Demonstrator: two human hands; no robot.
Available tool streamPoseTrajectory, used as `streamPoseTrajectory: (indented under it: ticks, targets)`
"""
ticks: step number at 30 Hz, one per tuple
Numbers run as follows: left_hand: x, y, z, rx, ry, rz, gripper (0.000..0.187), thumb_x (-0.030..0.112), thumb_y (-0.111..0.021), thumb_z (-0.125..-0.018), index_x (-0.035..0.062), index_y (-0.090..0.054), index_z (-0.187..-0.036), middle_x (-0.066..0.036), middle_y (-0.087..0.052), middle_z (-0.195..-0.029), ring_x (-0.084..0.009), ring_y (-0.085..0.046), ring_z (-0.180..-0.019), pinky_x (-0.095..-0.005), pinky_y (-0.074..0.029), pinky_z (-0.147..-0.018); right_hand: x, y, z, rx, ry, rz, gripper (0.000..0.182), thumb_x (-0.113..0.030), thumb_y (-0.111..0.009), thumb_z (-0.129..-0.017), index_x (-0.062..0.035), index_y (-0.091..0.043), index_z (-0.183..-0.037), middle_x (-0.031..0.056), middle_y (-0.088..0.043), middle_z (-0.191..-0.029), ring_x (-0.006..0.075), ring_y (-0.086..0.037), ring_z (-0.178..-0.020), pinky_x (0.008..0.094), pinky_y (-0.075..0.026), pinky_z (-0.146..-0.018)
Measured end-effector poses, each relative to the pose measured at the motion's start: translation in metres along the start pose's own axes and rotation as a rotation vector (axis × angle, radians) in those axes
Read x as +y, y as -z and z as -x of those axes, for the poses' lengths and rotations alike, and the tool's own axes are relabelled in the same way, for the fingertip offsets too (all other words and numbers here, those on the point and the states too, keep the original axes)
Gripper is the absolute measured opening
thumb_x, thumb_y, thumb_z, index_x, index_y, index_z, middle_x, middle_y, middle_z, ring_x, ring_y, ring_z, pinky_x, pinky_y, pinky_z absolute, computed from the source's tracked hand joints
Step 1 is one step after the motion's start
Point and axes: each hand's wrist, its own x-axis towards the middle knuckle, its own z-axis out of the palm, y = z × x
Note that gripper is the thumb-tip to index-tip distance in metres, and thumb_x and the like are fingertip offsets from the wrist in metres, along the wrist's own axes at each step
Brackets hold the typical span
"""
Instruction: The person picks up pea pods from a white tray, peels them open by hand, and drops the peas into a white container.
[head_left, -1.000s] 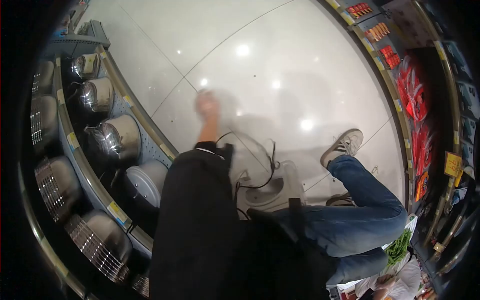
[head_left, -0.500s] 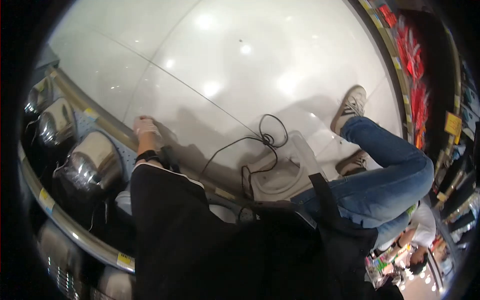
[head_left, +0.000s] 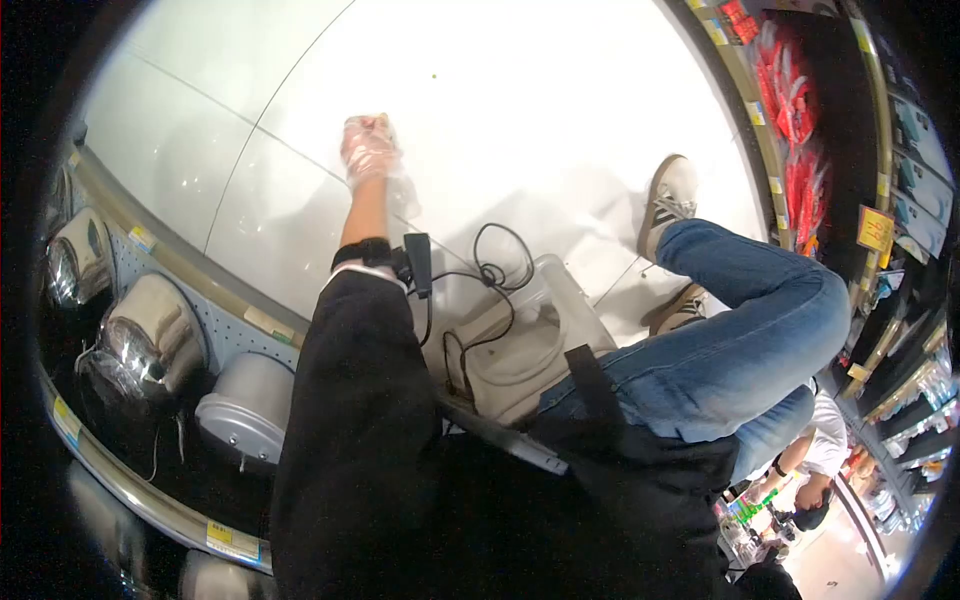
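Observation:
My left hand (head_left: pixel 368 148), in a clear plastic glove, is held over the pale tiled floor (head_left: pixel 520 120). Its fingers look curled in; whatever they may hold is hidden. A black band and a small black device (head_left: pixel 418 262) sit at the wrist, below a black sleeve. From near the device a looped black cable (head_left: pixel 490 275) runs over a whitish translucent plastic container (head_left: pixel 570 310) beside my legs. My right hand is out of the picture.
Shiny metal pots (head_left: pixel 150 330) and a grey pot (head_left: pixel 245 405) stand on the curved shelf at left. Bent legs in jeans (head_left: pixel 740 310) and striped shoes (head_left: pixel 668 205) are at right. Red packages (head_left: pixel 790 95) line another shelf. Another person (head_left: pixel 825 430) is at lower right.
My left hand has moved up and right, away from the shelf edge and farther out over the floor. The view has shifted, and more of the grey pot shows.

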Motion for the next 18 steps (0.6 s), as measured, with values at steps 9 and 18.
streamPoseTrajectory:
  ticks: [9, 18]
  targets:
    - [0.081, -0.070, -0.031, -0.164, -0.619, -0.539, 0.013, 0.019, -0.062, -0.081, 0.0091, -0.067, -0.088, -0.011, -0.066, -0.092, -0.0263, -0.061, -0.089, -0.0366, -0.047, -0.085, 0.057, 0.053, 0.007, 0.081, -0.043, -0.086, 0.035, -0.035, -0.039, -0.093, -0.0134, -0.038, -0.066, -0.0001, -0.036, -0.053, 0.0138, -0.033, -0.042, 0.0288, -0.031, -0.041]
    - [0.038, -0.076, -0.075, -0.203, -0.427, -0.422, 0.013, 0.015, -0.057, -0.082, 0.0092, -0.068, -0.088, -0.009, -0.067, -0.087, -0.0228, -0.064, -0.082, -0.0325, -0.051, -0.077, 0.081, 0.105, 0.032, 0.158, -0.070, -0.062, 0.035, -0.036, -0.039, -0.093, -0.0132, -0.039, -0.066, 0.0002, -0.036, -0.053, 0.0143, -0.034, -0.043, 0.0294, -0.032, -0.042]
